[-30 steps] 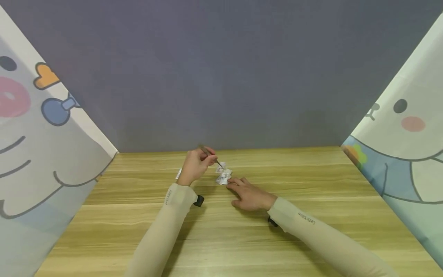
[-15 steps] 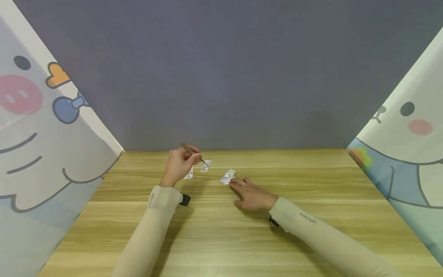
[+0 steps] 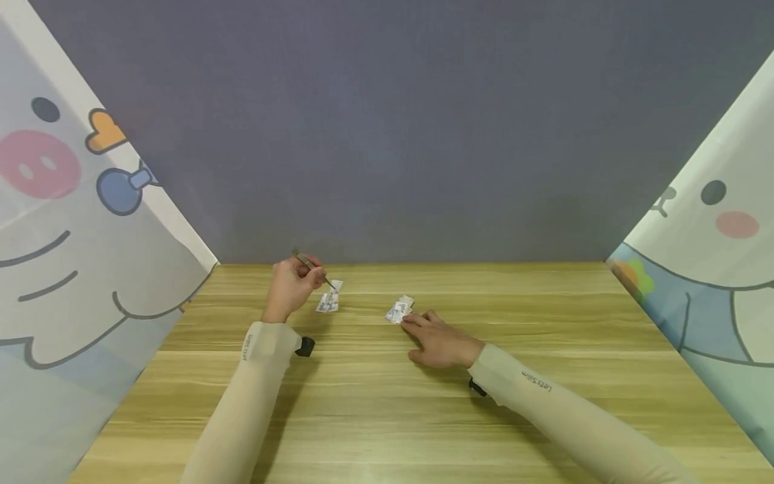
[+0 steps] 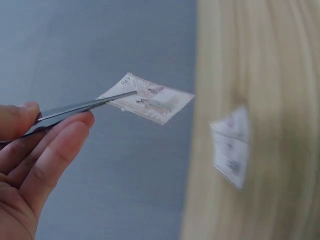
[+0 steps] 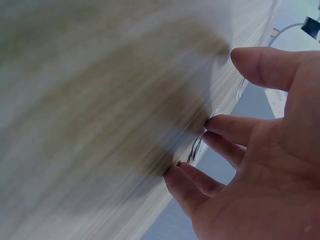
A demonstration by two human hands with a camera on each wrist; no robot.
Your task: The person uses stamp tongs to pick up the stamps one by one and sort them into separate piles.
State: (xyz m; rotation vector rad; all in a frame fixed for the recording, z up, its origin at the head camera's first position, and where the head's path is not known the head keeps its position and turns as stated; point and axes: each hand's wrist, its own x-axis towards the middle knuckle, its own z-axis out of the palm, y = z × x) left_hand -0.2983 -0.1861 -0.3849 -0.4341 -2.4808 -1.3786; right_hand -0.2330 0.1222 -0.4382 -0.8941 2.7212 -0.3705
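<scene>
My left hand (image 3: 289, 290) pinches a pair of metal tweezers (image 3: 307, 262) between thumb and fingers. In the left wrist view, the tweezers' tips grip a small postage stamp (image 4: 165, 105) with perforated edges, held above the table. Below it lie a couple of overlapping stamps (image 4: 232, 150), blurred; the head view has these stamps (image 3: 326, 304) just right of my left hand. A small pile of overlapping stamps (image 3: 397, 310) lies near the middle. My right hand (image 3: 441, 341) rests its fingertips at the pile's near right edge, fingers loosely extended; in the right wrist view the pile is mostly hidden.
The wood-grain table (image 3: 375, 403) meets a grey wall (image 3: 399, 134) at its back edge. Cartoon-printed panels, one on the left (image 3: 121, 269) and one on the right (image 3: 719, 282), slope in at the sides.
My left hand has carried a stamp in the tweezers from the middle pile leftward, over the stamps lying on the left. My right hand has stayed at the pile.
</scene>
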